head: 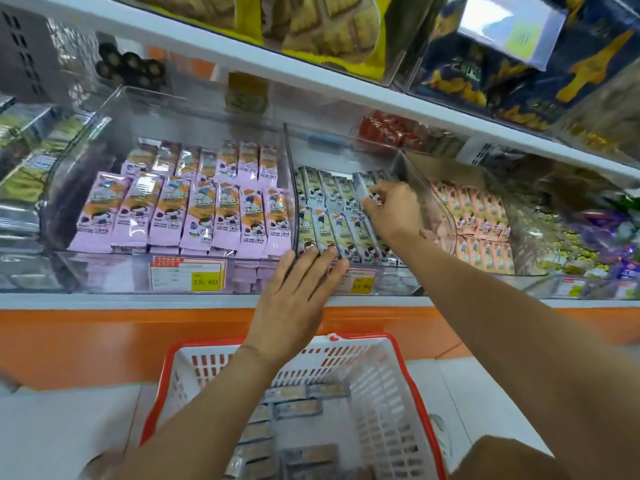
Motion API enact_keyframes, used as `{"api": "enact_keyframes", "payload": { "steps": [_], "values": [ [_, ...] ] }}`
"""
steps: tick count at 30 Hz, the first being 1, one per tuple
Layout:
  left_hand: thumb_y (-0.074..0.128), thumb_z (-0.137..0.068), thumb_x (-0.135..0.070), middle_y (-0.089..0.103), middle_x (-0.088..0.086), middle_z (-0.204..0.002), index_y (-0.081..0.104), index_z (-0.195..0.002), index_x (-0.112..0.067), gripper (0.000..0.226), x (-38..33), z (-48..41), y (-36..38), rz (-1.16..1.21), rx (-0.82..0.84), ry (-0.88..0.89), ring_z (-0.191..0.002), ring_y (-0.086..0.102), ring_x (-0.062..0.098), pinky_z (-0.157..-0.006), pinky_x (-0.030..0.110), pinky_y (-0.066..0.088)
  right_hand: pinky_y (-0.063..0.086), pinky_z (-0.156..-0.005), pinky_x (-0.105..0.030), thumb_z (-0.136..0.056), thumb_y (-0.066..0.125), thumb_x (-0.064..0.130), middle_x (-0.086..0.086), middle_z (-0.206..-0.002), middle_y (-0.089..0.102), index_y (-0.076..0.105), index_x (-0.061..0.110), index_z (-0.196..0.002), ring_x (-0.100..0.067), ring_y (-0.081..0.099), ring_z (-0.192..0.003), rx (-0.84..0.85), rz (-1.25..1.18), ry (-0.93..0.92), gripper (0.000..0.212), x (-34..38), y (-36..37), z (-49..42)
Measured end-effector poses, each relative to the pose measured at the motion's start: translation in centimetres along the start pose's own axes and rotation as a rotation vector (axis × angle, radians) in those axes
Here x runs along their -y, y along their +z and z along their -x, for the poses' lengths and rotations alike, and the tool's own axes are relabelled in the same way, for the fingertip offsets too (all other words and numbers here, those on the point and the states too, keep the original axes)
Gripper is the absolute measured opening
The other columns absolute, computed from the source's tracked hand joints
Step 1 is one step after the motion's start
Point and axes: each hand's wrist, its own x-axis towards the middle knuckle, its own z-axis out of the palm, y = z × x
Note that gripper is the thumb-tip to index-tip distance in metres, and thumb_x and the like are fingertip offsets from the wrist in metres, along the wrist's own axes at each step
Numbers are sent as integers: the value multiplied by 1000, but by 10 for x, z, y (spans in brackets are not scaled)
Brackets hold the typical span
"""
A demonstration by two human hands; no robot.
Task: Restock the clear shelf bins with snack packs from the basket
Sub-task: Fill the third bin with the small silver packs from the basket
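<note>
A clear shelf bin in the middle of the shelf holds rows of pale green snack packs. My right hand reaches into this bin at its back right and pinches one green snack pack between thumb and fingers. My left hand lies flat with straight fingers against the bin's front edge, fingertips touching the front row of packs. Below the shelf, a white basket with a red rim holds several more snack packs.
A clear bin of purple snack packs stands to the left, one of pink packs to the right. Yellow price tags hang on the bin fronts. An upper shelf with bagged snacks overhangs. An orange ledge runs below.
</note>
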Motion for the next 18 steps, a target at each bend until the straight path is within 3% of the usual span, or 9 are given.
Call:
{"api": "enact_keyframes", "payload": {
  "steps": [3, 9, 14, 16, 18],
  "values": [
    [42, -79, -10, 36, 6, -150, 34, -149, -15, 71, 0, 0, -1, 8, 2, 2, -137, 35, 29, -124, 43, -2, 51, -95, -42, -89, 69, 26, -15, -129, 49, 70, 15, -115, -30, 65, -91, 7, 6, 30, 28, -2, 0, -2],
    [74, -67, -8, 33, 10, -154, 36, -151, -12, 92, -6, -3, -13, -20, 78, -15, -141, 30, 32, -124, 45, -3, 50, -88, -31, -90, 69, 27, -7, -113, 51, 66, 16, -117, -17, 56, -85, -27, -184, -45, 29, -5, -18, 18],
    [75, -70, -11, 16, 12, -164, 24, -156, -10, 100, -21, 3, -15, -63, 128, -82, -151, 13, 33, -123, 49, -5, 52, -66, -37, -93, 65, 21, 1, -84, 58, 69, 17, -105, -11, 53, -67, -63, -441, -194, 13, -11, -31, 76],
    [74, -71, -12, 5, 12, -165, 22, -156, -8, 99, -26, 11, -12, -53, 109, -89, -152, 6, 33, -123, 50, -4, 49, -62, -31, -94, 63, 18, 3, -81, 57, 69, 13, -104, -10, 53, -67, -88, -524, -258, 12, -16, -34, 103],
    [73, -70, -13, 6, 14, -164, 26, -152, -7, 95, -33, 24, -8, -15, 84, -67, -151, 6, 35, -123, 51, -1, 47, -61, -25, -95, 61, 16, 5, -78, 58, 69, 10, -101, -8, 53, -67, -94, -586, -267, 11, -22, -35, 131]
  ]
}}
